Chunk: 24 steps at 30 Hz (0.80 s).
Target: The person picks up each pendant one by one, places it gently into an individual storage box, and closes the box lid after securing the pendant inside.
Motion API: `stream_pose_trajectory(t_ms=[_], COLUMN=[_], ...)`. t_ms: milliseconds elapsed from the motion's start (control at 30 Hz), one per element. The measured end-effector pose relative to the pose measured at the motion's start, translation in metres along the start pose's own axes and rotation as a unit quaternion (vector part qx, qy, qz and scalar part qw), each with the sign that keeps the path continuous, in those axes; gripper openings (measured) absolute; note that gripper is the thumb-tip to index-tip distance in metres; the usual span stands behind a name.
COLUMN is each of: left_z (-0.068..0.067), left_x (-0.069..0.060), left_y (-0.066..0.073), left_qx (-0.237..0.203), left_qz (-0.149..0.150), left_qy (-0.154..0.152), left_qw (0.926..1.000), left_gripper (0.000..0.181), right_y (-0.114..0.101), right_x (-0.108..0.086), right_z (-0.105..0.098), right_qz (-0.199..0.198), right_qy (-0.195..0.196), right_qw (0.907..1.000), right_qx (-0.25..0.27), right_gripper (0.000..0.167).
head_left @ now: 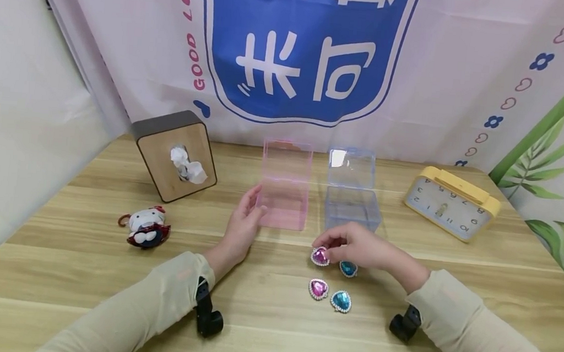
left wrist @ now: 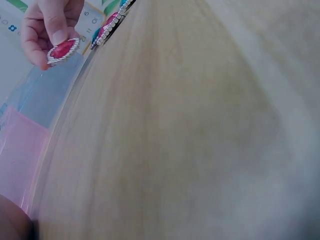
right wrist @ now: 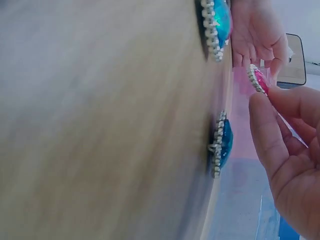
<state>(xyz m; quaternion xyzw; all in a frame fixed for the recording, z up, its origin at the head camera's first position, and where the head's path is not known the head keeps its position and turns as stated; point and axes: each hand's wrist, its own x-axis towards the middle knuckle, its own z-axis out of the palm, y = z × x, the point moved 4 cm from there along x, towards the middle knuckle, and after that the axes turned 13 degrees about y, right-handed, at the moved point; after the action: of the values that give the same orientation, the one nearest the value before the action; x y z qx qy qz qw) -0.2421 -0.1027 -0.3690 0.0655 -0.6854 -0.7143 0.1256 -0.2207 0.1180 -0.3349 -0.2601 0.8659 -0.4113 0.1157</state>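
My right hand (head_left: pixel 356 247) pinches a pink heart-shaped gem (head_left: pixel 320 256) with a beaded silver rim between thumb and fingers. In the right wrist view, that gem (right wrist: pixel 257 79) is lifted off the table. Near the hand, one blue gem (head_left: pixel 348 268) is partly covered by it. Closer to me lie another pink gem (head_left: pixel 318 289) and another blue gem (head_left: pixel 340 301). My left hand (head_left: pixel 240 225) holds the left side of a clear pink plastic box (head_left: pixel 282 220), its lid raised. To the right stands a clear blue plastic box (head_left: pixel 354 212), also with lid up.
At the back left stands a wood-fronted tissue box (head_left: pixel 164 161). A small white-and-red plush charm (head_left: pixel 146 226) lies in front of it. On the right is a yellow alarm clock (head_left: pixel 451 203). A printed cloth (head_left: pixel 306 62) hangs behind the table.
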Motion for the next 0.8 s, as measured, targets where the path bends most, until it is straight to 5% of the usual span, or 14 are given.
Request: stream_pose_trajectory(t_ms=[333, 600, 800], left_z=[-0.001, 0.001, 0.000], left_x=[-0.001, -0.003, -0.003], left_y=[-0.001, 0.001, 0.001], left_qx=[0.005, 0.003, 0.018], left_qz=[0.003, 0.017, 0.013], left_qy=[0.002, 0.001, 0.006], left_qw=[1.0000, 0.9998, 0.9997], left_gripper=[0.054, 0.052, 0.053], right_y=[-0.003, -0.008, -0.013], right_x=[0.004, 0.011, 0.020], right_z=[0.000, 0.004, 0.008], right_qz=[0.046, 0.090, 0.088], right_qy=[0.043, 0.086, 0.107], right_qw=[0.9944, 0.9754, 0.9662], right_qx=[0.085, 0.182, 0.218], right_gripper=[0.025, 0.030, 0.032])
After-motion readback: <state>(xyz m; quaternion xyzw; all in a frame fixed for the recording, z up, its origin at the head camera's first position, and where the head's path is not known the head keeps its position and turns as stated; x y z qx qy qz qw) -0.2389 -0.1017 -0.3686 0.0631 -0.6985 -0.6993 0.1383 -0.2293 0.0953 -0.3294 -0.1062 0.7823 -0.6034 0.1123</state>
